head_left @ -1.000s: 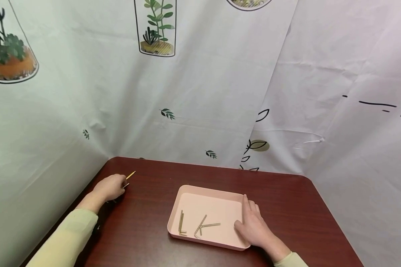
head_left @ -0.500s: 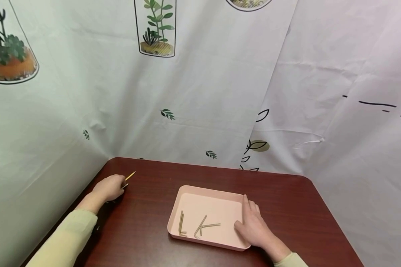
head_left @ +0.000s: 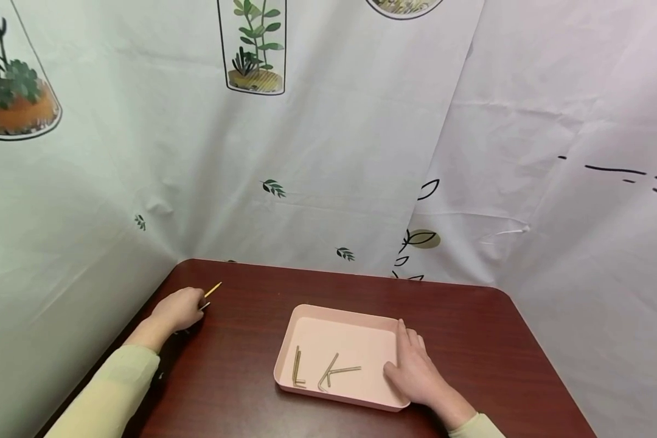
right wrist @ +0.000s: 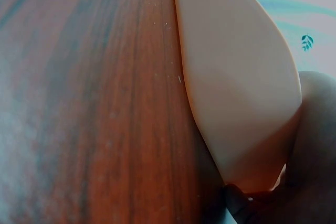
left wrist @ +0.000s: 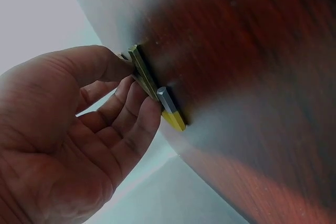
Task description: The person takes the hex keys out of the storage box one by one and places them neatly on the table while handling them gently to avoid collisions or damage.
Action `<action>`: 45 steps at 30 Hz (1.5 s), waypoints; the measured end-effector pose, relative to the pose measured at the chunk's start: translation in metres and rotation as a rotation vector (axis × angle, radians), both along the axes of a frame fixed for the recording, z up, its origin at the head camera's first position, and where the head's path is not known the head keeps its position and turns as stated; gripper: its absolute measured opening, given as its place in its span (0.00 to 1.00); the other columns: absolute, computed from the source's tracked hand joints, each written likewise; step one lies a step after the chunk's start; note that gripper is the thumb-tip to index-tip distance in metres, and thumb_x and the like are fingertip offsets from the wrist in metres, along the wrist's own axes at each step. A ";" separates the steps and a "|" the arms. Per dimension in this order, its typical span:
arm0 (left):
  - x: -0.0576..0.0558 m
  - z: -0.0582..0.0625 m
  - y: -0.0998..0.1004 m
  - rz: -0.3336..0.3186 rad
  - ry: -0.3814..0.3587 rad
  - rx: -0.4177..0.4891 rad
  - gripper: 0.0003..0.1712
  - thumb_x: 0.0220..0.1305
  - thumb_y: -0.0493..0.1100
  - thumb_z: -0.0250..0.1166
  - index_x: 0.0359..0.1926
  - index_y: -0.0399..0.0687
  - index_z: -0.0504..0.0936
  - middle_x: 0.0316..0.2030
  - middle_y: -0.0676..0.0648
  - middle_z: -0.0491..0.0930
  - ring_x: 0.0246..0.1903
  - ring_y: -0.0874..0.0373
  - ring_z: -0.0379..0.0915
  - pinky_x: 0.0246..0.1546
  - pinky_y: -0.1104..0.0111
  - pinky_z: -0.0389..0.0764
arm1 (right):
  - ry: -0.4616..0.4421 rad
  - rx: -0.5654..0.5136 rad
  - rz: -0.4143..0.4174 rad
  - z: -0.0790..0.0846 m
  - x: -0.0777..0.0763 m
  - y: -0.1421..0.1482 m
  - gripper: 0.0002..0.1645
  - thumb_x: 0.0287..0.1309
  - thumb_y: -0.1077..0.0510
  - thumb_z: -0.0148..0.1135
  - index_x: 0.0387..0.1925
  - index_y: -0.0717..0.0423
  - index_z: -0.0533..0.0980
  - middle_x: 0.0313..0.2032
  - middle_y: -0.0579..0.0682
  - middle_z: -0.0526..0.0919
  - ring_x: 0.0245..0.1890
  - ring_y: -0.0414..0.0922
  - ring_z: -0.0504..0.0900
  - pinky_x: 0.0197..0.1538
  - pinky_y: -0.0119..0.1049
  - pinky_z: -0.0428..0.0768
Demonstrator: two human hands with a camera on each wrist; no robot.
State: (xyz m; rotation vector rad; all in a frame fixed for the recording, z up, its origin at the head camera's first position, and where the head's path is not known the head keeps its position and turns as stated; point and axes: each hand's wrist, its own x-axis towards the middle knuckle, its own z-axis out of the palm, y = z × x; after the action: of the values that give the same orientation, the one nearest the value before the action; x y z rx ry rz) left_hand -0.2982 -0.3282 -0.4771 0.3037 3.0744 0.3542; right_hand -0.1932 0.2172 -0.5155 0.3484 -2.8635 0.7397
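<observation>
Brass-coloured hex keys [head_left: 329,370] are sitting in the pink tray [head_left: 350,337], all bent into L shapes: a couple run nearly parallel near the left wall, and two more lie touching each other around the front middle. Tray's flat on a dark red-brown wooden table [head_left: 241,365]. Right hand [head_left: 415,368] has hold of the tray's right side, thumb over on the inner side and the fingers up along the rim near the far corner, so that grip is closed on the wall. Left hand [left wrist: 73,129] is way over by the table's left edge, well apart from the tray, thumb and fingertips pinched together on a brassy hex bar [left wrist: 145,74] right down by the wood; can't tell if it's lifted at all. Just beside those fingertips is a yellow piece with a silver hex end [left wrist: 174,119]. Some small bits under the left forearm are too shadowy to make out. Both sleeves [head_left: 106,383] are pale yellow-green, and behind everything hangs a whitish cloth [head_left: 328,140] printed with plants and leaves.
</observation>
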 end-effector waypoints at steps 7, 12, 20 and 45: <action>0.001 0.000 -0.001 0.006 -0.009 0.017 0.04 0.65 0.31 0.69 0.41 0.36 0.84 0.33 0.45 0.82 0.29 0.52 0.77 0.33 0.51 0.83 | -0.019 0.004 0.000 -0.001 0.000 0.000 0.61 0.53 0.61 0.68 0.83 0.80 0.51 0.69 0.73 0.70 0.71 0.67 0.70 0.69 0.60 0.77; 0.001 0.001 -0.002 0.000 0.000 0.027 0.04 0.65 0.33 0.69 0.41 0.37 0.85 0.34 0.45 0.83 0.29 0.52 0.77 0.33 0.51 0.82 | -0.017 -0.002 0.006 0.000 0.001 0.002 0.62 0.52 0.61 0.70 0.82 0.80 0.52 0.70 0.73 0.70 0.71 0.67 0.70 0.69 0.61 0.77; 0.002 0.000 0.008 -0.016 0.062 0.015 0.07 0.67 0.37 0.69 0.44 0.37 0.86 0.37 0.43 0.83 0.34 0.49 0.80 0.39 0.47 0.84 | -0.009 0.003 0.005 -0.001 0.002 0.002 0.61 0.53 0.61 0.69 0.82 0.79 0.52 0.69 0.73 0.71 0.70 0.66 0.70 0.68 0.60 0.77; 0.008 -0.001 0.054 -0.075 0.160 0.075 0.17 0.71 0.40 0.70 0.54 0.31 0.84 0.46 0.38 0.83 0.44 0.42 0.83 0.48 0.44 0.84 | -0.012 0.005 0.003 0.001 0.003 0.001 0.61 0.53 0.61 0.70 0.82 0.80 0.52 0.70 0.74 0.70 0.71 0.67 0.70 0.68 0.61 0.77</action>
State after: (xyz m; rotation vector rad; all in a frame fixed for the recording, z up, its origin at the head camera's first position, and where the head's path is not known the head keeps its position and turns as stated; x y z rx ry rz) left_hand -0.2898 -0.2742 -0.4776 0.4713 3.1990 0.4647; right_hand -0.1906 0.2183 -0.5146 0.3503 -2.8768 0.7374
